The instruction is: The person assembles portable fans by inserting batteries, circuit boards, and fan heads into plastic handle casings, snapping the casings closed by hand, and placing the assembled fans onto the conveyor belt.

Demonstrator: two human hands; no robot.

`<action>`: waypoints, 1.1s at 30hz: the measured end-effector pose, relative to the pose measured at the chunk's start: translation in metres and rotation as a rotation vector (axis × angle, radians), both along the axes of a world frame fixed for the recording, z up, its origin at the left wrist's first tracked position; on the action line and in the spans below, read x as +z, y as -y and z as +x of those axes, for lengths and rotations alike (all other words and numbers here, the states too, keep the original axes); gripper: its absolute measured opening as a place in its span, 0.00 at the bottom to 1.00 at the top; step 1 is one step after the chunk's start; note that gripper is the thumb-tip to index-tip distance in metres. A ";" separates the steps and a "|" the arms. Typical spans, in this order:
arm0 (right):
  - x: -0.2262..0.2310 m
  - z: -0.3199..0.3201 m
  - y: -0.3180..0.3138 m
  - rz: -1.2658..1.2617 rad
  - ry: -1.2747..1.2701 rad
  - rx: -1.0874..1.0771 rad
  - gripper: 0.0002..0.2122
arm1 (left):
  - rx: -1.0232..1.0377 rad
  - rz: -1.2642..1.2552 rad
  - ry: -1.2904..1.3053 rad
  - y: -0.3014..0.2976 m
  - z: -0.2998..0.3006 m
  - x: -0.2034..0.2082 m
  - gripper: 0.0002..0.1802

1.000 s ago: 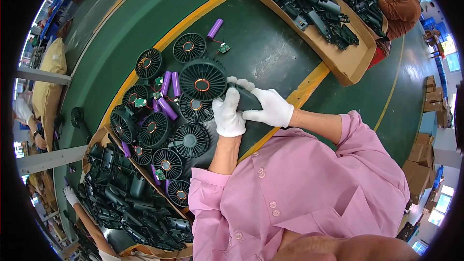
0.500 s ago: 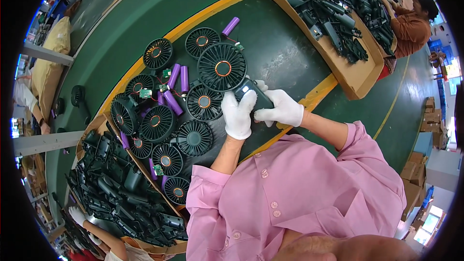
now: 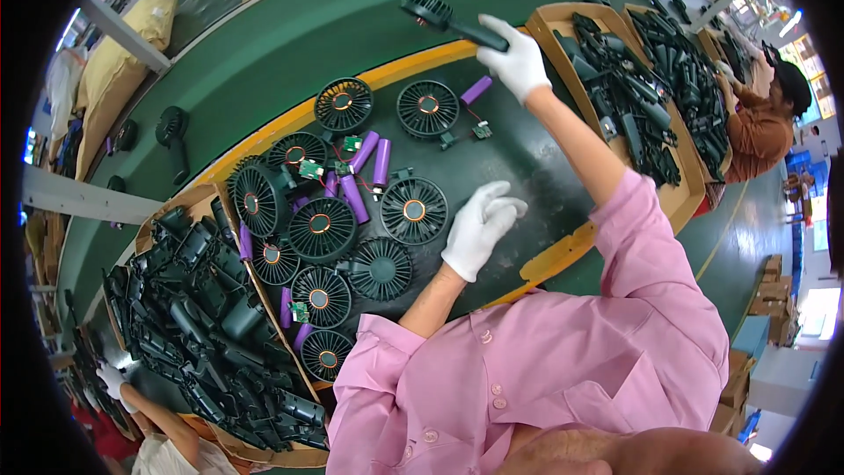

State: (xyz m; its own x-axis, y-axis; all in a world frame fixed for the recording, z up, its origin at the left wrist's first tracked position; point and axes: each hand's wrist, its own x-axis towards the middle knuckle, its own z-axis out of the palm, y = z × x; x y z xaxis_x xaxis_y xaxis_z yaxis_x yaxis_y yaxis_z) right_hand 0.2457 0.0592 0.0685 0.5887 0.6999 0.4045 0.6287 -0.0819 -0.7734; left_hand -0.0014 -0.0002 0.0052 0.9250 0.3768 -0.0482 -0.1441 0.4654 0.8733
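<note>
My right hand (image 3: 519, 60), in a white glove, is stretched out to the far side with its fingers round the handle of a dark green handheld fan (image 3: 428, 10). The fan's head points left, over the green belt. Nearer to me, my left hand (image 3: 483, 227), also gloved, hovers over the dark worktop (image 3: 541, 185) with nothing in it and its fingers loosely apart. Just left of that hand lies a round fan head (image 3: 413, 210) with a copper-coloured ring. Beyond it are another fan head (image 3: 428, 109) and a purple battery cell (image 3: 476, 90) wired to a small green board (image 3: 481, 130).
More fan heads (image 3: 323, 229) and purple cells (image 3: 381, 164) crowd the worktop's left. Cardboard boxes of dark casing parts stand at left (image 3: 312, 383) and right (image 3: 690, 145). On the green belt (image 3: 290, 44) lies another handheld fan (image 3: 173, 142). Co-workers sit at far right and lower left.
My right hand has carried the handheld fan away from me, from the worktop out over the green belt. My left hand has let go of it and stays above the worktop.
</note>
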 end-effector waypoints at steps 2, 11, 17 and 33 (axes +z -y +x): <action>-0.014 0.041 -0.049 -0.086 0.207 -0.105 0.27 | -0.023 -0.029 -0.004 -0.002 0.001 0.001 0.25; 0.022 -0.031 -0.068 -0.626 0.321 0.482 0.41 | 0.047 -0.111 0.025 0.001 0.001 -0.002 0.21; 0.017 -0.074 -0.006 -0.621 0.229 0.545 0.43 | 0.054 0.177 -0.114 -0.006 -0.008 0.029 0.23; -0.018 -0.105 0.141 -0.028 0.187 0.088 0.38 | 0.518 1.585 -1.777 -0.262 -0.239 0.124 0.20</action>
State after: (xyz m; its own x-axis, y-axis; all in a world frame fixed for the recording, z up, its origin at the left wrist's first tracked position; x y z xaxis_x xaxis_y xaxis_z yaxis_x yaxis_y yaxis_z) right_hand 0.1403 -0.0813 0.0502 0.4410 0.7578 0.4810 0.7668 -0.0396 -0.6406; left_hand -0.2409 0.2620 0.1289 0.2134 0.9734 0.0831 0.9524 -0.1883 -0.2399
